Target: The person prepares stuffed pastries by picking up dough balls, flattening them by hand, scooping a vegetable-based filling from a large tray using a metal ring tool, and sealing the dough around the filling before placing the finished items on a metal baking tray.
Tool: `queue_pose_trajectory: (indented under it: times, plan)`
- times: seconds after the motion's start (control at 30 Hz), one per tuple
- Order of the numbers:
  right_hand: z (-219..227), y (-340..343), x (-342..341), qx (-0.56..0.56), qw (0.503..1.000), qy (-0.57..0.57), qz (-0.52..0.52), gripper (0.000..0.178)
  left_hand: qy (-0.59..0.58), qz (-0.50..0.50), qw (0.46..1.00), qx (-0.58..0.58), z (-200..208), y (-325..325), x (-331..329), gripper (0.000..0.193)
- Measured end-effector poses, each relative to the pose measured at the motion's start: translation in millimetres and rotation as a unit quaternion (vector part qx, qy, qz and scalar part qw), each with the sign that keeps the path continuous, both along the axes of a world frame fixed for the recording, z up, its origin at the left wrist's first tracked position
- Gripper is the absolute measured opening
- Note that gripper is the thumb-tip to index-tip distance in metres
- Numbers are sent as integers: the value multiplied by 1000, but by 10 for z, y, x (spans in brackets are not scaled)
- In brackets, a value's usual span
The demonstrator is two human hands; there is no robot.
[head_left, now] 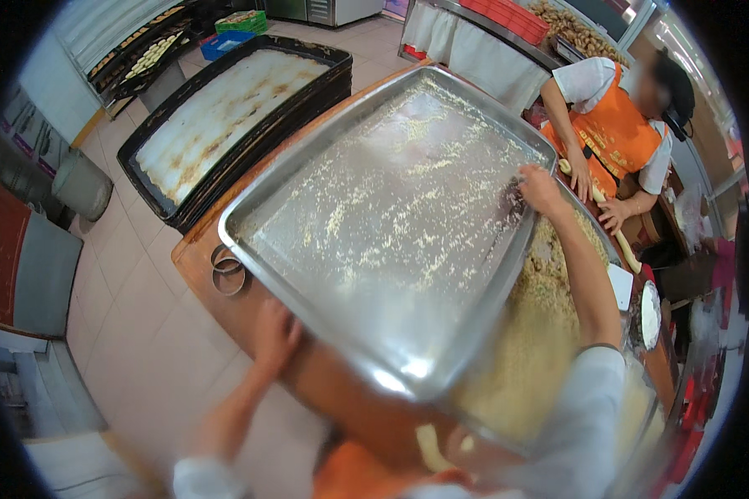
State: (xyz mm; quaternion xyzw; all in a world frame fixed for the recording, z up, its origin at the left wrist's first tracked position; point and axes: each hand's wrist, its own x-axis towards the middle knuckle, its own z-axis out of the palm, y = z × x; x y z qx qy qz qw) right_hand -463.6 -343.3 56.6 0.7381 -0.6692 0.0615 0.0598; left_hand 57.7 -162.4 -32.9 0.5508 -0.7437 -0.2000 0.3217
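A large steel tray (324, 158), dusted with pale yellow crumbs, is tilted over the wooden table (200, 262). My left hand (275, 337) grips its near edge from underneath. My right hand (541, 190) holds its far right rim. Below the tray's right side lies another tray heaped with yellow crumbs (541, 316).
Two metal ring cutters (227, 270) lie on the table's left corner. A stack of dark baking trays (225, 108) stands at the left on the tiled floor side. Across the table a person in an orange apron (620, 125) works with a wooden rolling pin (612, 220).
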Motion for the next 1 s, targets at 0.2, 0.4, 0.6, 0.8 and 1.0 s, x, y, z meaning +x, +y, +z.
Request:
queue_pose_trajectory:
  times: [0.2, 0.4, 0.6, 0.8, 1.0]
  plan:
    - [-77, -839, -179, 61, 974, 54, -210, 38, -11, 3, 1000, 20, 62, 42, 17, 29]
    - [-57, -1417, 1310, 90, 994, -16, -57, 42, -13, -37, 998, 45, -49, 31, 92, 36]
    - [25, -664, 2666, 72, 939, -109, 318, 25, 19, -29, 997, 63, -111, 58, 133, 37]
    - [-201, -1542, 1444, 13, 991, -133, 30, 18, 12, -41, 998, 52, -40, 1, 67, 37]
    - [-172, -987, 1254, 15, 988, -47, 145, 25, -11, -20, 999, 37, -99, 66, 80, 35]
